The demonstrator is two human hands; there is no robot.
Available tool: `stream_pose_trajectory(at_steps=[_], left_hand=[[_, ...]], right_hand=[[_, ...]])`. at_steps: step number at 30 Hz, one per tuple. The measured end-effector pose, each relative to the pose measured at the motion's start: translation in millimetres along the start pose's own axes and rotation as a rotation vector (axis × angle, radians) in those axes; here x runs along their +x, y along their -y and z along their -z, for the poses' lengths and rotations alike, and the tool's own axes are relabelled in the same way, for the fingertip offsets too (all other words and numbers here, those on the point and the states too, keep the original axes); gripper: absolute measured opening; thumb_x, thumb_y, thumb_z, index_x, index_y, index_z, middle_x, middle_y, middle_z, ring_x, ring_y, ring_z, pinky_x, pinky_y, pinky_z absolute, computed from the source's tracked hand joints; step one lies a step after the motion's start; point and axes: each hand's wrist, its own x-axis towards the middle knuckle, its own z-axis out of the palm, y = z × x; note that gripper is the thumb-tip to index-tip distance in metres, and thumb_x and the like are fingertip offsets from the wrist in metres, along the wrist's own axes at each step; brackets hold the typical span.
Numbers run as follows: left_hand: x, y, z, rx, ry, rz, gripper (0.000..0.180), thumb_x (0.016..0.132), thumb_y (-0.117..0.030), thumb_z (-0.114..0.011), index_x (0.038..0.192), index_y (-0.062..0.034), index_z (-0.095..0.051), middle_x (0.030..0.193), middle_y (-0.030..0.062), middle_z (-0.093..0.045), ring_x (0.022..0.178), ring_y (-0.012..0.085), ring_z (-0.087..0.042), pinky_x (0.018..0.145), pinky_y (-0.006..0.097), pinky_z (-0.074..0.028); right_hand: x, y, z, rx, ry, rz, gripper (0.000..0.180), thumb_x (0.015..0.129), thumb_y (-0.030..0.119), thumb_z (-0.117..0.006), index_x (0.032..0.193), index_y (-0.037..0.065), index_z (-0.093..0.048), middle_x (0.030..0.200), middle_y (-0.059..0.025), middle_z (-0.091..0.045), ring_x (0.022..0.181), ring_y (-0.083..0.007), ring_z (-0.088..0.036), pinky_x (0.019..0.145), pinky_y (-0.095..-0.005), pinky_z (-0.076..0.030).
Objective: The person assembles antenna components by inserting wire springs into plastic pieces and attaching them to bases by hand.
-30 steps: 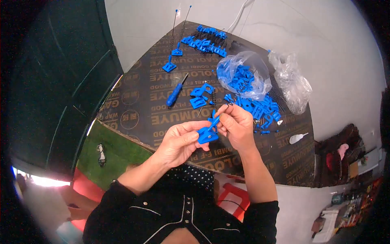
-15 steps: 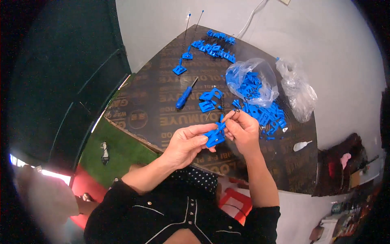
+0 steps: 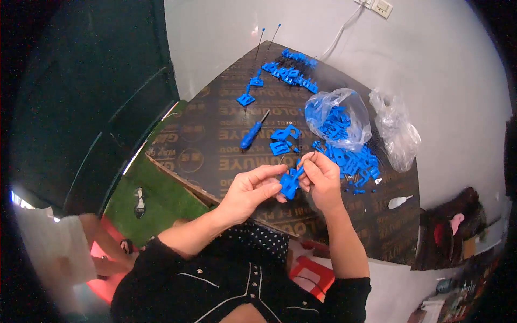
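Between my hands, over the front of the dark table (image 3: 215,129), is a blue plastic piece (image 3: 289,186) with a flat, squarish base. My left hand (image 3: 254,189) pinches that base between thumb and fingers. My right hand (image 3: 321,176) is closed on a slim blue part (image 3: 299,170) at the piece's upper right; whether the two are joined I cannot tell. Just beyond lie a few loose blue plates (image 3: 280,147). A screwdriver (image 3: 254,132) with a blue handle rests to their left.
A clear plastic bag (image 3: 360,116) of blue parts spills into a loose heap (image 3: 355,161) at the right. Crumpled clear plastic (image 3: 397,134) and a small white bottle (image 3: 398,202) lie beyond. Assembled blue pieces (image 3: 291,74) with thin rods line the far edge. Another person (image 3: 64,253) is at the left.
The view has shifted, so the table sits slightly lower. The blue piece in my hands has turned and tilted. The other person at the left has moved an arm.
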Motion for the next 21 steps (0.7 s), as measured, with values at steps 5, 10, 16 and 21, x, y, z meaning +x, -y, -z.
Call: stream_pose_trajectory(at_steps=[5,10,16,21], left_hand=[[8.4,-26.1,9.4,0.423,-0.051,-0.047,0.024,0.090,-0.011,-0.054,0.108,0.0032,-0.058,0.087,0.0049,-0.059,0.076,0.0120,-0.059,0.069,0.026,-0.049],[77.2,-56.1,77.1,1.280,-0.358,-0.267,0.021,0.078,-0.020,-0.061,0.082,0.0006,-0.066,0.087,0.0177,-0.063,0.082,0.0333,-0.060,0.074,0.040,-0.047],[153.6,-55.0,138.0,1.686,-0.440,-0.170,0.031,0.074,-0.028,-0.064,0.087,-0.0001,-0.066,0.096,0.0210,-0.059,0.096,0.0365,-0.052,0.082,0.044,-0.044],[177.4,-43.8,137.4,1.841,-0.474,-0.052,0.040,0.069,-0.037,-0.067,0.089,-0.0024,-0.065,0.101,0.0173,-0.057,0.101,0.0340,-0.049,0.083,0.044,-0.042]], right_hand=[[2.7,-0.9,2.9,0.052,-0.008,-0.011,0.015,0.091,0.016,-0.053,0.084,0.004,-0.054,0.062,0.0010,-0.049,0.048,-0.0043,-0.040,0.042,-0.0192,-0.033],[7.3,9.5,8.3,-0.010,0.002,-0.118,0.015,0.089,0.016,-0.054,0.079,0.005,-0.054,0.060,0.0016,-0.047,0.047,-0.0043,-0.039,0.041,-0.0196,-0.029],[21.3,26.1,15.0,-0.157,0.039,-0.275,0.015,0.086,0.014,-0.055,0.074,0.007,-0.054,0.058,0.0028,-0.047,0.045,-0.0037,-0.038,0.040,-0.0193,-0.026],[34.4,22.5,30.2,-0.476,0.035,-0.321,0.014,0.084,0.015,-0.056,0.072,0.008,-0.055,0.060,0.0015,-0.050,0.046,-0.0039,-0.040,0.040,-0.0193,-0.028]])
